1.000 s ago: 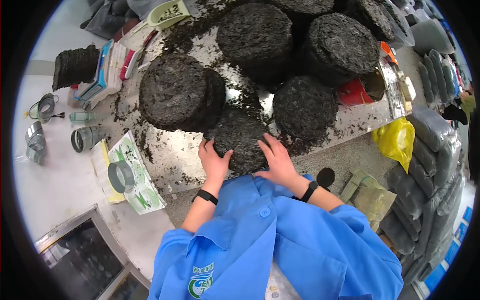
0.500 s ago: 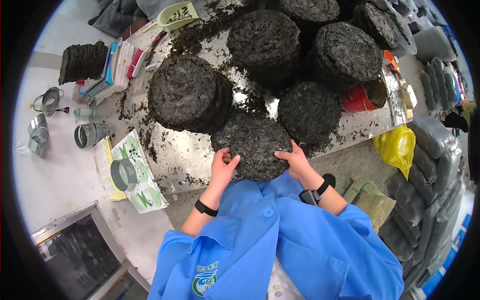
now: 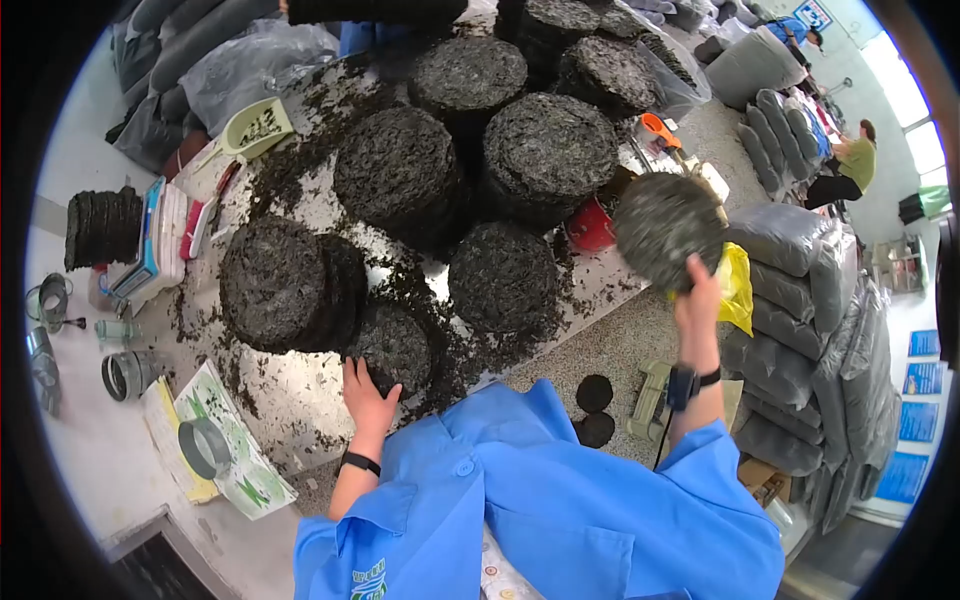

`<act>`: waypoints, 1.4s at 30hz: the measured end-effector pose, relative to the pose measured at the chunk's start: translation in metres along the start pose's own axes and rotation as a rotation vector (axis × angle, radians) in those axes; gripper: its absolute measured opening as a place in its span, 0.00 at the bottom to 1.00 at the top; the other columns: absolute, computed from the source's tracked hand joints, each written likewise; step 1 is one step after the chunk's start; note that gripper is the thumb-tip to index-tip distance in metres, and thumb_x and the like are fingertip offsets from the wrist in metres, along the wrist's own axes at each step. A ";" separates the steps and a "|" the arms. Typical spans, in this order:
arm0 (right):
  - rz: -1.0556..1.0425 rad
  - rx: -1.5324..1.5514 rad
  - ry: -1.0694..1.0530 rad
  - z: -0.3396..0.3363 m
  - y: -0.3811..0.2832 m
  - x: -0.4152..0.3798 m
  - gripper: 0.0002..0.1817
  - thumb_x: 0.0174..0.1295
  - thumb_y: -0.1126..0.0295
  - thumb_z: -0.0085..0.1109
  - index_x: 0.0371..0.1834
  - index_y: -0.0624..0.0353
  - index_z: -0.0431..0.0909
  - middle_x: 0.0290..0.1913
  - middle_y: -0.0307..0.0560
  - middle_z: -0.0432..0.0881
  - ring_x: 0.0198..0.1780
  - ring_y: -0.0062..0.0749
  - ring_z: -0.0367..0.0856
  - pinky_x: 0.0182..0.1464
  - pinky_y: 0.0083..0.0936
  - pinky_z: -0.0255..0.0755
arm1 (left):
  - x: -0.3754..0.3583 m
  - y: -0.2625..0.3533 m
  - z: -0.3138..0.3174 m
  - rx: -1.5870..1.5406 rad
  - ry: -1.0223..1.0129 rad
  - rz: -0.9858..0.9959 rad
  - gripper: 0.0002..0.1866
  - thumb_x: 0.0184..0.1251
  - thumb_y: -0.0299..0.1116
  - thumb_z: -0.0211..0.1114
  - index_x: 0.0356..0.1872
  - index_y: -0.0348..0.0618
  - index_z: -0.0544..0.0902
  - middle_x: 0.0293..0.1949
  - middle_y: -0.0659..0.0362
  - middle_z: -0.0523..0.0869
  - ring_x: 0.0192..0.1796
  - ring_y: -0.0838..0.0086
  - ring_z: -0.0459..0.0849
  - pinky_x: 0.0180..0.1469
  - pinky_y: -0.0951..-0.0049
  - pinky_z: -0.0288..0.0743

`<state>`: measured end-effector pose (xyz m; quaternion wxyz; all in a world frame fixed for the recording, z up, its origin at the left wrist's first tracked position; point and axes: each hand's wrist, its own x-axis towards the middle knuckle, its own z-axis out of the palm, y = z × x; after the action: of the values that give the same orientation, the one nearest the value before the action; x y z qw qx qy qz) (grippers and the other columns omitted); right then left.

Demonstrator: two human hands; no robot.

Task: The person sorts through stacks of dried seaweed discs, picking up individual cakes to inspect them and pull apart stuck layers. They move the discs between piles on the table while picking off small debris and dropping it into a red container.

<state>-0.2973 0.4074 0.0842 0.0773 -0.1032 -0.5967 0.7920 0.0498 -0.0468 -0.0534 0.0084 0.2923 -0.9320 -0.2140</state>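
A round dark flaky sheet, a little blurred, is held up in my right hand beyond the table's right edge, gripped at its near rim. My left hand rests with spread fingers at the near edge of a small dark round stack. Left of that stack stands a larger dark stack, and to its right is another round stack. Several more tall stacks, such as one at the centre, stand farther back.
Dark crumbs lie over the tabletop. A dustpan, a brush and a metal ring are at left. A red container, yellow bag and piled bags are at right. A person sits far right.
The view has shifted right. My right hand has moved away to the right with a round sheet, while my left hand has stayed by the small stack and its fingers have spread.
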 end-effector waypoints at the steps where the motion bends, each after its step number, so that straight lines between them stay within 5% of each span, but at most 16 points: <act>1: -0.295 -0.120 0.055 0.010 -0.003 0.019 0.20 0.70 0.73 0.61 0.63 0.68 0.76 0.55 0.52 0.86 0.54 0.43 0.86 0.61 0.43 0.78 | -0.003 -0.002 0.005 0.009 0.001 -0.016 0.46 0.52 0.40 0.80 0.70 0.32 0.68 0.73 0.36 0.65 0.76 0.41 0.60 0.77 0.48 0.57; 4: -0.614 -1.235 -0.077 0.024 0.012 0.055 0.19 0.70 0.77 0.55 0.63 0.61 0.77 0.57 0.59 0.84 0.59 0.53 0.83 0.61 0.41 0.75 | 0.002 0.006 0.003 -0.018 -0.007 -0.012 0.50 0.51 0.41 0.82 0.73 0.30 0.65 0.76 0.33 0.59 0.78 0.40 0.58 0.79 0.49 0.56; 10: -1.155 -1.031 -0.305 0.067 -0.011 -0.050 0.26 0.58 0.86 0.50 0.61 0.64 0.82 0.61 0.57 0.85 0.64 0.54 0.82 0.69 0.43 0.70 | 0.008 0.004 0.009 -0.074 0.155 -0.254 0.53 0.47 0.42 0.84 0.71 0.26 0.64 0.70 0.35 0.66 0.72 0.41 0.65 0.75 0.52 0.62; 13: -1.246 -0.932 -0.663 0.104 0.016 -0.118 0.15 0.64 0.73 0.58 0.52 0.55 0.88 0.59 0.48 0.87 0.64 0.41 0.84 0.71 0.39 0.69 | 0.011 0.004 0.007 -0.087 0.138 -0.317 0.55 0.42 0.43 0.87 0.69 0.26 0.65 0.62 0.38 0.73 0.65 0.42 0.71 0.69 0.51 0.67; 15: -1.115 -1.097 -0.834 0.124 0.043 -0.137 0.19 0.65 0.76 0.53 0.58 0.54 0.85 0.66 0.46 0.83 0.70 0.39 0.77 0.77 0.42 0.62 | 0.015 0.008 0.006 -0.100 0.118 -0.373 0.55 0.40 0.43 0.88 0.68 0.25 0.67 0.60 0.39 0.75 0.65 0.43 0.71 0.67 0.52 0.69; 17: -0.818 -1.384 -1.041 0.125 0.075 -0.141 0.33 0.50 0.69 0.70 0.64 0.58 0.78 0.73 0.53 0.72 0.77 0.49 0.66 0.80 0.50 0.52 | 0.017 0.003 0.011 -0.094 0.148 -0.364 0.56 0.37 0.41 0.89 0.67 0.25 0.68 0.59 0.39 0.75 0.64 0.45 0.72 0.66 0.54 0.70; 23: -0.425 -0.777 -1.513 0.134 0.147 -0.222 0.38 0.47 0.66 0.76 0.66 0.62 0.74 0.74 0.57 0.68 0.79 0.55 0.60 0.81 0.50 0.54 | 0.023 0.004 0.008 -0.234 0.002 -0.435 0.51 0.37 0.36 0.89 0.64 0.24 0.71 0.54 0.40 0.79 0.56 0.45 0.78 0.63 0.56 0.73; 27: -0.575 -0.951 -1.498 0.177 0.189 -0.257 0.47 0.47 0.63 0.77 0.74 0.62 0.67 0.78 0.60 0.61 0.80 0.54 0.58 0.81 0.50 0.51 | 0.022 -0.009 0.029 -0.162 0.134 -0.357 0.40 0.48 0.39 0.84 0.60 0.26 0.75 0.53 0.41 0.78 0.56 0.47 0.78 0.61 0.56 0.73; 30: -0.768 -1.160 -1.447 0.189 0.221 -0.259 0.42 0.49 0.60 0.76 0.69 0.61 0.73 0.75 0.57 0.67 0.77 0.50 0.63 0.76 0.48 0.57 | 0.013 -0.021 0.029 -0.285 0.118 -0.438 0.37 0.54 0.41 0.80 0.60 0.27 0.75 0.56 0.40 0.76 0.58 0.48 0.76 0.62 0.56 0.71; 33: -0.696 -1.139 -1.489 0.196 0.211 -0.248 0.37 0.51 0.60 0.75 0.67 0.59 0.76 0.73 0.56 0.70 0.75 0.50 0.65 0.73 0.48 0.61 | 0.007 -0.017 0.017 -0.291 0.148 -0.349 0.33 0.66 0.42 0.72 0.64 0.29 0.73 0.60 0.43 0.76 0.59 0.52 0.76 0.64 0.57 0.71; 35: -0.703 -1.069 -1.494 0.197 0.210 -0.239 0.35 0.53 0.62 0.73 0.66 0.59 0.76 0.72 0.54 0.72 0.75 0.50 0.66 0.74 0.49 0.61 | 0.005 -0.007 0.010 -1.041 0.179 -0.555 0.26 0.80 0.45 0.59 0.65 0.35 0.73 0.59 0.50 0.77 0.56 0.64 0.79 0.61 0.65 0.73; 36: -0.714 -0.992 -1.499 0.197 0.208 -0.235 0.33 0.55 0.63 0.71 0.66 0.58 0.77 0.71 0.53 0.73 0.74 0.50 0.68 0.74 0.49 0.62 | 0.007 0.008 -0.005 -1.119 0.158 -0.655 0.27 0.85 0.50 0.48 0.69 0.37 0.71 0.58 0.55 0.78 0.55 0.68 0.78 0.60 0.67 0.74; 39: -0.875 -0.863 -1.327 0.198 0.182 -0.224 0.29 0.58 0.67 0.68 0.65 0.58 0.77 0.69 0.49 0.77 0.72 0.46 0.72 0.75 0.47 0.62 | 0.001 -0.023 0.011 -1.165 0.135 -0.597 0.28 0.86 0.51 0.44 0.72 0.39 0.69 0.63 0.53 0.78 0.61 0.69 0.78 0.62 0.68 0.74; 40: -0.786 -0.785 -1.233 0.197 0.163 -0.219 0.28 0.58 0.72 0.66 0.66 0.57 0.76 0.65 0.47 0.81 0.68 0.42 0.77 0.74 0.45 0.65 | 0.003 -0.035 0.019 -0.945 0.174 -0.540 0.33 0.78 0.51 0.59 0.71 0.35 0.69 0.63 0.47 0.78 0.64 0.61 0.77 0.65 0.62 0.73; 41: -0.641 -0.718 -1.155 0.192 0.144 -0.211 0.27 0.58 0.73 0.67 0.64 0.59 0.78 0.61 0.49 0.83 0.64 0.44 0.80 0.70 0.43 0.71 | 0.003 -0.035 0.025 -0.951 0.177 -0.547 0.33 0.78 0.51 0.59 0.71 0.35 0.69 0.63 0.47 0.78 0.64 0.61 0.77 0.65 0.62 0.73; 42: -0.352 -0.876 -1.021 0.191 0.107 -0.211 0.24 0.58 0.75 0.67 0.60 0.61 0.79 0.56 0.52 0.85 0.59 0.49 0.83 0.63 0.44 0.76 | 0.005 -0.032 0.031 -0.474 0.259 -0.414 0.38 0.70 0.52 0.68 0.69 0.33 0.69 0.65 0.44 0.75 0.65 0.57 0.76 0.66 0.58 0.71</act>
<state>-0.1419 0.1490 0.0471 -0.1344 0.3587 -0.8310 0.4032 0.0587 -0.0606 -0.0947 0.1510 0.4898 -0.7684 -0.3831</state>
